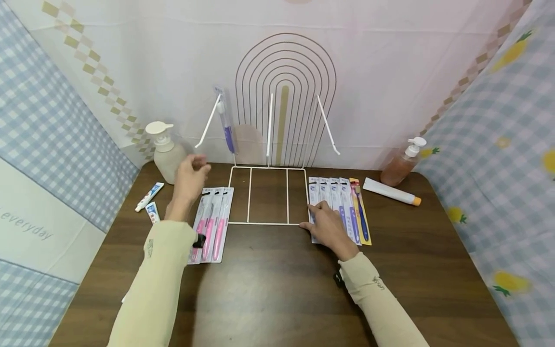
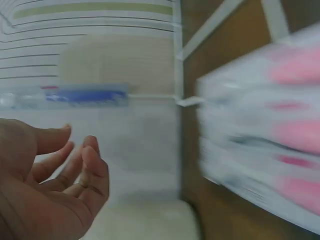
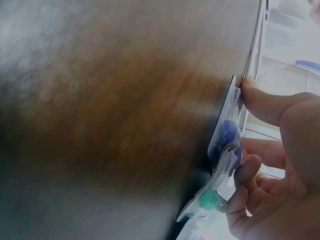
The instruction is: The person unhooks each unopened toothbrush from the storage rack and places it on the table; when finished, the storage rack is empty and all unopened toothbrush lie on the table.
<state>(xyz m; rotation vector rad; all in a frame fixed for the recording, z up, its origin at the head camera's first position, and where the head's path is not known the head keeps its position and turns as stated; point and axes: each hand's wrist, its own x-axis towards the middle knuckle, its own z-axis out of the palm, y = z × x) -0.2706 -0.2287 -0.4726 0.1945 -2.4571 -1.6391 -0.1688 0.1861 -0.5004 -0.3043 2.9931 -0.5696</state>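
Observation:
My left hand (image 1: pixel 191 178) is in the air beside the lotion bottle (image 1: pixel 166 156), above the packs of pink toothbrushes (image 1: pixel 213 226). Its fingers are loosely bent with nothing between them, as the left wrist view shows. My right hand (image 1: pixel 327 224) rests at the near left end of a row of packaged purple toothbrushes (image 1: pixel 353 224). Its thumb touches near the left edge of the end pack (image 3: pixel 227 125), and bent fingers lie against the packaging. One packaged purple toothbrush (image 1: pixel 227 130) hangs on the left hook (image 1: pixel 208 120) of the white wire rack (image 1: pixel 269 223).
Two more hooks (image 1: pixel 328 125) stick out from the rack. Two small toothpaste tubes (image 1: pixel 149 196) lie at the left. A yellow-backed toothbrush pack (image 1: pixel 366 231) ends the right row, with a white tube (image 1: pixel 390 192) and an amber pump bottle (image 1: pixel 399 164) beyond it.

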